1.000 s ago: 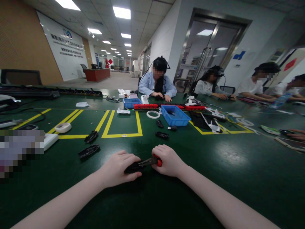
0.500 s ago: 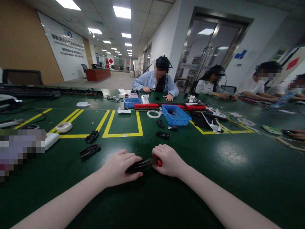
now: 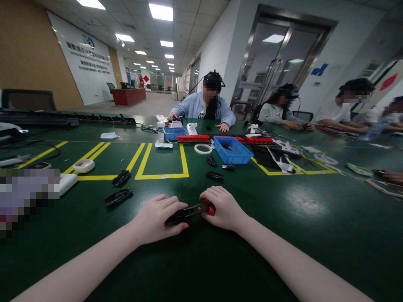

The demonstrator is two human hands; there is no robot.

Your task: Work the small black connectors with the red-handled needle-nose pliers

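Observation:
My right hand (image 3: 223, 209) is closed around the red handles of a pair of pliers (image 3: 198, 208), whose dark metal jaws point left. Between the thumb and fingers of my left hand (image 3: 155, 220) is a black plastic part (image 3: 176, 217), and the jaws meet its right end. Whether they bite on it I cannot tell. Left of my hands lie two similar black pieces, one nearer (image 3: 119, 197) and one farther (image 3: 121, 178). Beyond my right hand are another black piece (image 3: 215, 175) and a smaller one (image 3: 211, 160).
A blue bin (image 3: 233, 153) with a dark item inside stands ahead, near a white ring (image 3: 203, 149) and a smaller blue bin (image 3: 175, 134). A white roll (image 3: 84, 166) lies at the left. Across the green table sits a person (image 3: 204, 107); others sit at the right.
The pliers and black part are slightly higher and more tilted, still in my hands. The person opposite has moved one hand leftward to the items beside the small blue bin.

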